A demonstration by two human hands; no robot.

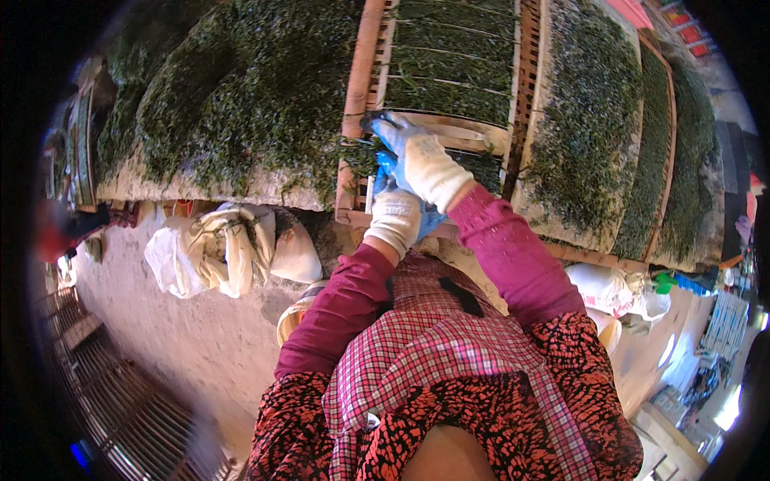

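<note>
Two gloved hands meet over one wooden slatted frame (365,88): the right hand (417,156) lies flat, fingers spread, on green leaves (449,64); the left hand (395,212), just below, curls, its hold unclear. White sacks (228,244) lie on the dirt floor (192,337), left of both.

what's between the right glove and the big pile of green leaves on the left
In the head view, the wooden side rail of the slatted frame runs between the right hand and the leaf pile, with stray leaves draped over it.
</note>
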